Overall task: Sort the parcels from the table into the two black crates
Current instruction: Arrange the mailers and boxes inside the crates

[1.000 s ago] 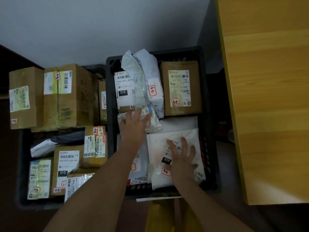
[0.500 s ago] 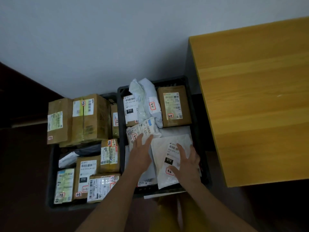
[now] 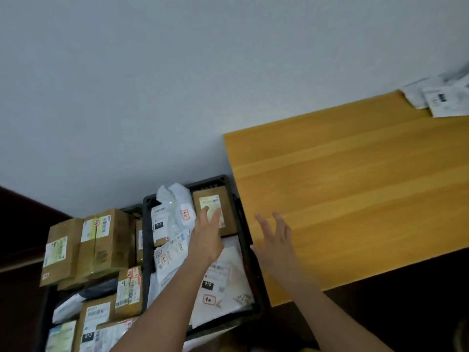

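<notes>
Two black crates stand on the floor left of the wooden table (image 3: 355, 189). The right crate (image 3: 247, 250) holds a brown box (image 3: 227, 212), white mailers and a flat white mailer (image 3: 225, 278) with a "010" label. The left crate (image 3: 45, 316) is piled with brown boxes (image 3: 106, 245). My left hand (image 3: 205, 240) hovers above the right crate with straight fingers, holding nothing. My right hand (image 3: 276, 242) is raised over the table's near left corner, fingers spread and empty. White parcels (image 3: 439, 97) lie at the table's far right corner.
A pale wall (image 3: 177, 85) runs behind the crates and table. Dark floor (image 3: 406, 301) lies in front of the table. Something yellow shows low between my forearms, mostly hidden.
Both hands have lifted off the white mailers in the right crate. My right hand swung right over the table edge. The view tilted up and right, bringing the far table parcels into sight.
</notes>
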`<act>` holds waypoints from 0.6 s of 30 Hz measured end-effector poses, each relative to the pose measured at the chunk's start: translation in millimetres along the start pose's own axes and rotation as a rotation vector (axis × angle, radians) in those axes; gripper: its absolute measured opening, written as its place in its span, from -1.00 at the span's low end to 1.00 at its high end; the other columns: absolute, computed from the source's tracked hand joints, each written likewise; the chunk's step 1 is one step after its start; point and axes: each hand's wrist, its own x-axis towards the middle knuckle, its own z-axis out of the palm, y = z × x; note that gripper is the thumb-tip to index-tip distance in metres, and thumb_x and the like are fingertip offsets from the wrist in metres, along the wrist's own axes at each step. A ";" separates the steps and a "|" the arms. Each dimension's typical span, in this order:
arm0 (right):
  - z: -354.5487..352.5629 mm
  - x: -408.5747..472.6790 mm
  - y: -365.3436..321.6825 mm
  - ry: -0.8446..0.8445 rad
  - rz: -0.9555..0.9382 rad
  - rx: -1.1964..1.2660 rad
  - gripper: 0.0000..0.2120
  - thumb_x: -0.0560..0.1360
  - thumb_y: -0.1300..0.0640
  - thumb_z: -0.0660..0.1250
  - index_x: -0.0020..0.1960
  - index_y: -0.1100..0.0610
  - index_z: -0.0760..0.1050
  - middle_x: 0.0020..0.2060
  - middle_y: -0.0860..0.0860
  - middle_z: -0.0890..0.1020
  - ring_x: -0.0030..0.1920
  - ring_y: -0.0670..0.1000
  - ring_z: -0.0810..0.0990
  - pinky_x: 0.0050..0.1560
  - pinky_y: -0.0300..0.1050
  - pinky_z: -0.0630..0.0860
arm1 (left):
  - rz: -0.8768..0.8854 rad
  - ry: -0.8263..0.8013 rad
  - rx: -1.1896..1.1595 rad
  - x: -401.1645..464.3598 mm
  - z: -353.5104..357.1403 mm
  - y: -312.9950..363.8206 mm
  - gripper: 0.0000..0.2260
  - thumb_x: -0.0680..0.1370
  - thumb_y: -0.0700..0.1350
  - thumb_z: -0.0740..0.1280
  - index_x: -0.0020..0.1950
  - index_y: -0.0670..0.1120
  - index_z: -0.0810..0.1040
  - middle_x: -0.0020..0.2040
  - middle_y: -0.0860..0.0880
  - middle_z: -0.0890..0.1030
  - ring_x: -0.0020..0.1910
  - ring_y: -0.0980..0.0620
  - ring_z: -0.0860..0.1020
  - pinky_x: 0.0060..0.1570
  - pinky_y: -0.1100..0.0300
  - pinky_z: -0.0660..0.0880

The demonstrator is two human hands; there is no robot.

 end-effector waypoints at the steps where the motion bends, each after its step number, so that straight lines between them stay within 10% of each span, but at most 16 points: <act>1: -13.4 -1.5 14.0 0.016 0.003 -0.019 -0.27 0.58 -0.10 0.29 0.58 -0.15 -0.08 0.53 0.16 -0.03 0.52 0.26 0.05 0.46 0.12 0.17 | 0.017 0.009 0.008 1.8 -0.5 19.7 -0.27 0.50 -0.37 0.21 0.59 0.00 0.02 0.55 -0.14 -0.06 0.52 -0.18 0.04 0.32 -0.07 0.37; 18: -267.4 -58.3 300.6 0.238 0.341 -0.035 -0.30 0.61 -0.08 0.25 0.56 -0.17 -0.14 0.55 0.11 -0.09 0.50 0.25 0.06 0.38 0.09 0.33 | 0.458 0.018 0.223 28.5 20.0 408.9 -0.39 0.62 -0.17 0.22 0.60 0.03 -0.01 0.57 -0.12 -0.10 0.52 -0.22 0.05 0.43 -0.15 0.21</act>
